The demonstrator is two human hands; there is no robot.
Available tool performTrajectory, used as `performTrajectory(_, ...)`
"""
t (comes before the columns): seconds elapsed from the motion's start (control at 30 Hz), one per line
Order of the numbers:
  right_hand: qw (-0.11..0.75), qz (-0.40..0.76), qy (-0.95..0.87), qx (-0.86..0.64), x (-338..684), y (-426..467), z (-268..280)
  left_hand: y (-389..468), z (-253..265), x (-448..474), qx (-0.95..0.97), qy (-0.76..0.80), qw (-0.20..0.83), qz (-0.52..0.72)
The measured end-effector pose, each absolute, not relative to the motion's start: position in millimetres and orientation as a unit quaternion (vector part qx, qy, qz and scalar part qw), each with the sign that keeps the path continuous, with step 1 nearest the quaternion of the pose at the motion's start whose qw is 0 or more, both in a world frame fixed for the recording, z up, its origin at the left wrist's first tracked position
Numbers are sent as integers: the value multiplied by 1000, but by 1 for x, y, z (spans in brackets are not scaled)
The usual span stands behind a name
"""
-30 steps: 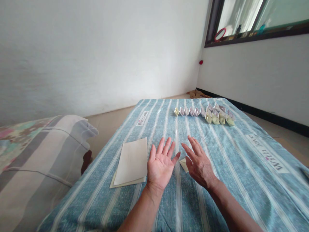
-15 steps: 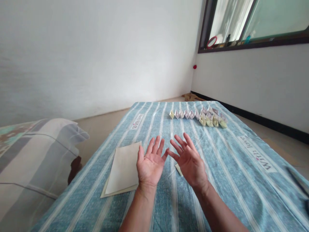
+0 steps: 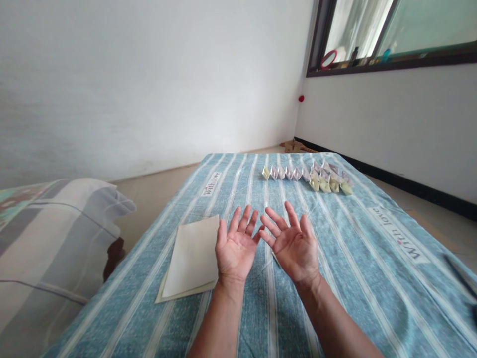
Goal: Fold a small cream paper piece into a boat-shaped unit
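Palm up and fingers spread, my left hand holds nothing above the blue striped cloth. My right hand is likewise palm up and open, with its little finger close to or touching that of the left. Just left of my left hand lies a small stack of pale paper sheets, the top one slightly turned against those below. A small pale strip is mostly hidden behind my right hand. Farther back stand several folded paper pieces in white, lilac and yellow, in a row that widens into a cluster.
At the right edge lies a dark, blurred object, perhaps scissors. To the left is a bed or seat with a striped grey cover. White walls rise behind, and a window sill at the upper right bears a red-rimmed mirror.
My right hand has turned its palm further up, and its thumb now shows apart. The small strip is more covered. My left hand has shifted slightly right; the view tilted a little.
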State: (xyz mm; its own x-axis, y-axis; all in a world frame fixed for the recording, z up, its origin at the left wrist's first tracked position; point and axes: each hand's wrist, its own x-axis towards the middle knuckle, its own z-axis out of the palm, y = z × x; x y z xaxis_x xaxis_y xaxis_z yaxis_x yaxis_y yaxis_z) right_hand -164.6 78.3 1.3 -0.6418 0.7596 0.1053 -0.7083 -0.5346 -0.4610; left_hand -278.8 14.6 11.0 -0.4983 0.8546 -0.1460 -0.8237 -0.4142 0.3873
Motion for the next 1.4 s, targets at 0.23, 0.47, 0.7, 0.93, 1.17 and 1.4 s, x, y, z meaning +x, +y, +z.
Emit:
performTrajectory(0.23,420,881,-207,-70,-164,71,6,14,10,-273,53,199,493,845)
performTrajectory(0.47,424,879,-191,-104,-162,70,9,16,8,-271,47,197,486,850)
performTrajectory(0.7,420,874,-207,-127,-160,70,5,18,12,-268,33,213,481,850)
performTrajectory(0.93,408,866,-246,-156,-150,83,-2,22,10,-270,39,264,498,825)
performTrajectory(1.17,432,815,-281,-264,-125,113,-9,31,0,-267,113,567,436,690)
performTrajectory(1.4,444,808,-300,-244,-117,119,-9,39,-20,-258,407,806,217,370)
